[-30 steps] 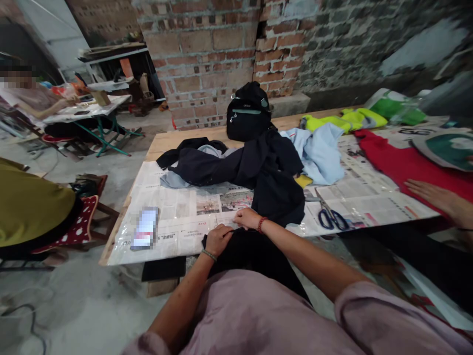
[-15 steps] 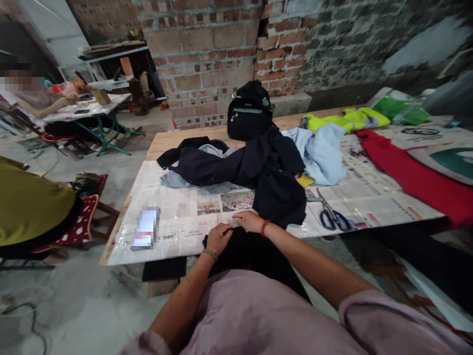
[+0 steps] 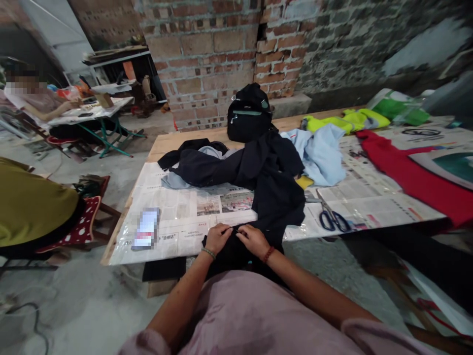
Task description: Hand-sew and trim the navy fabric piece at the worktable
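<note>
A dark navy garment [image 3: 277, 197] lies bunched across the table and hangs over its front edge onto my lap. My left hand [image 3: 219, 238] pinches the garment's dark cloth between thumb and fingers at the table edge. Close beside it, my right hand [image 3: 254, 242] is also closed in a pinch, its fingertips almost meeting the left ones over the cloth. Whatever sits between the right fingertips is too small to make out. Scissors with dark blue handles [image 3: 334, 219] lie to the right of the garment.
Newspaper [image 3: 177, 207] covers the table. On it are a phone [image 3: 146, 229], light blue cloth [image 3: 321, 153], red cloth [image 3: 402, 172] and an iron [image 3: 453, 165]. A black backpack [image 3: 249, 118] stands at the back. People sit at left, one at another table [image 3: 99, 111].
My right hand has come down and turned inward toward the left fingertips. More of the dark cloth now lies beneath it. My left hand stays nearly in place.
</note>
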The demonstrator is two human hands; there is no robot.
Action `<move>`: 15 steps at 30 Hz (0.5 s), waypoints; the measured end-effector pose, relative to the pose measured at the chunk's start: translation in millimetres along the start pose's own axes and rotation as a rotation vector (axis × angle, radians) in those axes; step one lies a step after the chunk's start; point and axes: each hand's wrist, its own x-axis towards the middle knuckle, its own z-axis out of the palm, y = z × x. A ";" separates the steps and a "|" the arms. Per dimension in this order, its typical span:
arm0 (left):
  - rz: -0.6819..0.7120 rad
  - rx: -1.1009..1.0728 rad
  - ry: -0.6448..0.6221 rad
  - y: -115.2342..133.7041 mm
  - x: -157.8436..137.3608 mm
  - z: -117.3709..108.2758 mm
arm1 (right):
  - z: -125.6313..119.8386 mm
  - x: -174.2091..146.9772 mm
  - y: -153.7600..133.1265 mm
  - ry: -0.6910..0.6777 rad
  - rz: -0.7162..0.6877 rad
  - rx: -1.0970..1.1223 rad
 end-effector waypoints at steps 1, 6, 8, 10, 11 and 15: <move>0.003 0.002 -0.005 0.1 -0.3 -0.3 | 1.4 4.1 -2.0 0.022 0.003 0.032; 0.015 0.013 -0.028 0.2 -0.9 -1.1 | 6.9 16.8 -7.6 0.087 -0.013 0.152; 0.012 0.013 -0.035 -0.1 -0.7 -1.0 | 8.7 18.3 -7.4 0.085 -0.017 0.145; 0.015 0.010 -0.037 -0.6 -0.4 -0.8 | 9.7 19.0 -6.8 0.083 -0.028 0.134; 0.019 0.008 -0.038 -0.9 -0.3 -0.6 | 9.9 19.1 -6.7 0.083 -0.037 0.132; 0.030 0.002 -0.038 -1.3 0.1 -0.4 | 9.8 18.5 -8.8 0.114 -0.121 0.125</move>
